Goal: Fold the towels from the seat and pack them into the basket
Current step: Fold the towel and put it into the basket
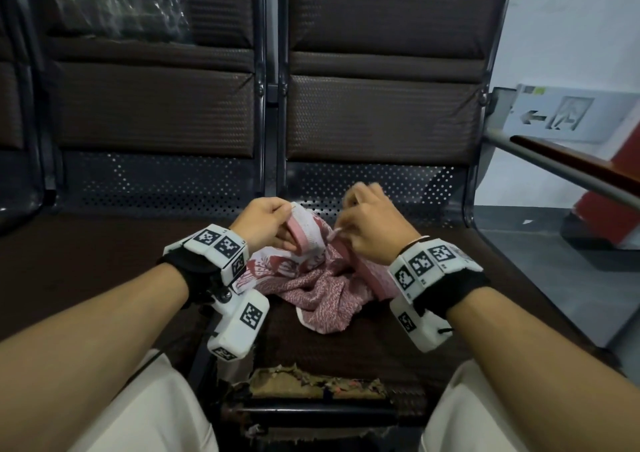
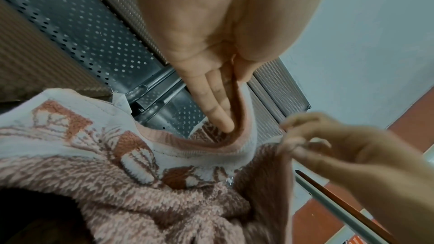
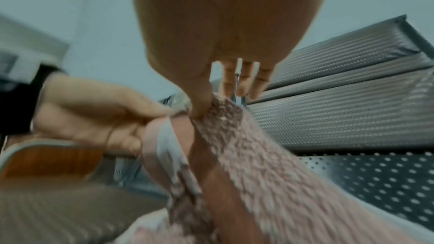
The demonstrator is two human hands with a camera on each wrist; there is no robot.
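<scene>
Both hands, left hand (image 1: 268,221) and right hand (image 1: 375,224), pinch the crumpled towel (image 1: 322,288) above the seat (image 1: 104,261). Step: locating corners. Next: spread it flat.

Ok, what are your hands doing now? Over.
Left hand and right hand both pinching the towel edge. Towel bunched on seat. No basket visible.

Both hands, left (image 1: 268,221) and right (image 1: 375,228), raised close together, fingers curled and pinching.
</scene>
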